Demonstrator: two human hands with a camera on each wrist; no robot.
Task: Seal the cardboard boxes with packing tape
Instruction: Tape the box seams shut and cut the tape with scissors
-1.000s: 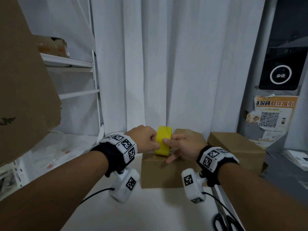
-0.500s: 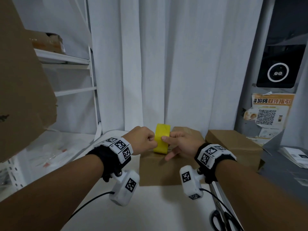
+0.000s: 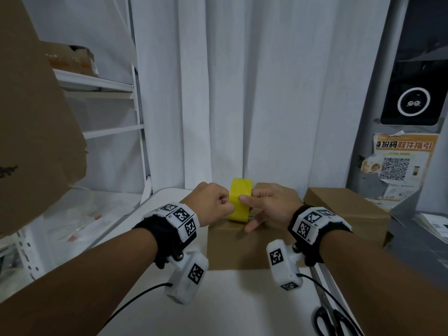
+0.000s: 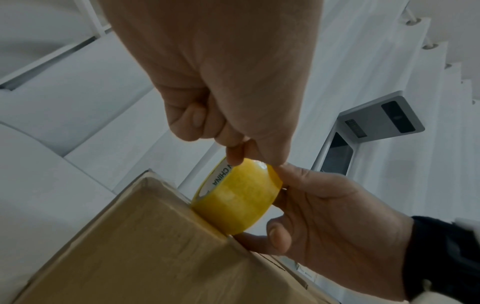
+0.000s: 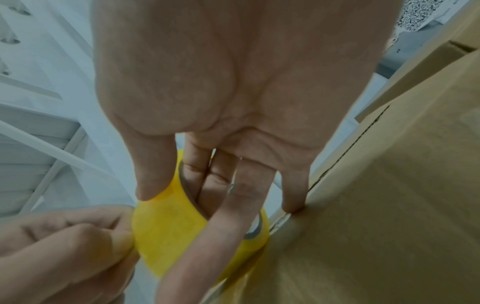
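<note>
A yellow roll of packing tape [image 3: 240, 202] stands on edge on the front left top of a closed cardboard box [image 3: 232, 248]. My right hand [image 3: 269, 204] holds the roll [image 5: 168, 232], thumb on its outer face and two fingers through its core. My left hand [image 3: 213, 202] is curled, its thumb and forefinger pinching at the roll's [image 4: 239, 197] outer surface near the top. I cannot tell whether a loose tape end is lifted. A second closed cardboard box [image 3: 344, 209] sits just right of the first one.
Black-handled scissors [image 3: 332, 323] lie at the white table's [image 3: 218, 306] front right edge. A big cardboard sheet [image 3: 31, 117] leans at the left before white shelves [image 3: 97, 86]. White curtains [image 3: 242, 88] hang behind. A grey locker with a QR poster [image 3: 400, 161] stands at right.
Both hands stay on the tape roll in nearly the same grip. The view has shifted slightly; the roll still stands on the box top.
</note>
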